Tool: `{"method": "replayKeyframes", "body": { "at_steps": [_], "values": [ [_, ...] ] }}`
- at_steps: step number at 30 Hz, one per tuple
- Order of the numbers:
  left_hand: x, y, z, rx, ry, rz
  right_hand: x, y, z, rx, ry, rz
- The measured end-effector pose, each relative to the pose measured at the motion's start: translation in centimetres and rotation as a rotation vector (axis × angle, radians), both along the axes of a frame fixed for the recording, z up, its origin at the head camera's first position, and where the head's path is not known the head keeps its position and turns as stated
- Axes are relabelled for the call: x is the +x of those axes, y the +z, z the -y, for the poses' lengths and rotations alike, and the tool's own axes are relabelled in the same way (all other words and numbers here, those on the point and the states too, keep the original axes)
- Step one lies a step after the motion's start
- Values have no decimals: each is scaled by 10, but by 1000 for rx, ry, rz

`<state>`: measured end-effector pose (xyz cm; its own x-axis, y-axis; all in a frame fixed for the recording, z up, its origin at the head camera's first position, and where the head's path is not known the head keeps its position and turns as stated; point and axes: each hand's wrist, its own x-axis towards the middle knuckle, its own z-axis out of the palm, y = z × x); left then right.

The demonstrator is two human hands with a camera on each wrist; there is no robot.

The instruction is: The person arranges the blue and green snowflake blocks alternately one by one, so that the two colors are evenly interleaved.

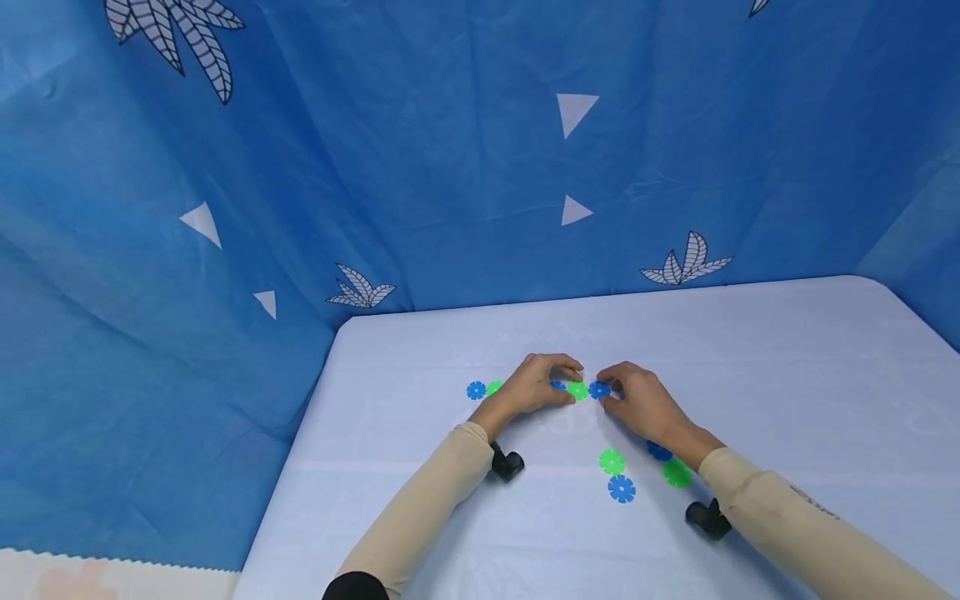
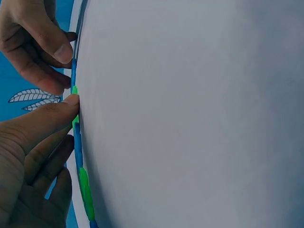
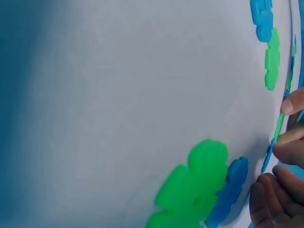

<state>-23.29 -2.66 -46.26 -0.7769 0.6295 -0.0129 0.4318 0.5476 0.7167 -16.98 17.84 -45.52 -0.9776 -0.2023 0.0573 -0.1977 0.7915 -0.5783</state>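
Flower-shaped discs in blue and green lie in a row across the white table. My left hand (image 1: 531,385) arches over the row, pinching a green disc (image 1: 577,391) at its right part between thumb and index finger. At the row's right end my right hand (image 1: 643,403) holds a blue disc (image 1: 599,390) by its edges, thumb on the near side and index finger on the far side. That blue disc sits right beside the green one. Another blue disc (image 1: 557,385) shows partly under the left hand, which hides the row's middle.
A green disc (image 1: 612,462) and a blue disc (image 1: 622,489) lie together nearer on the white table (image 1: 390,433). Under the right forearm lie another blue disc (image 1: 659,451) and green disc (image 1: 677,473). A blue patterned curtain (image 1: 465,167) hangs behind the table.
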Motion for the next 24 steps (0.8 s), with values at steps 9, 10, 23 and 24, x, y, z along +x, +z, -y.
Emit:
{"method": "replayKeyframes", "body": {
  "at_steps": [9,10,23,24],
  "values": [
    [0,0,0,-9,-4,-4,24,5,-10,-66,50,-8],
    [0,0,0,-10,-5,-6,28,5,-11,-60,68,-4],
    [4,2,-1,-1,-1,-7,66,6,-27,53,280,24],
    [4,1,-1,2,0,-9,67,6,-27,50,292,31]
  ]
}}
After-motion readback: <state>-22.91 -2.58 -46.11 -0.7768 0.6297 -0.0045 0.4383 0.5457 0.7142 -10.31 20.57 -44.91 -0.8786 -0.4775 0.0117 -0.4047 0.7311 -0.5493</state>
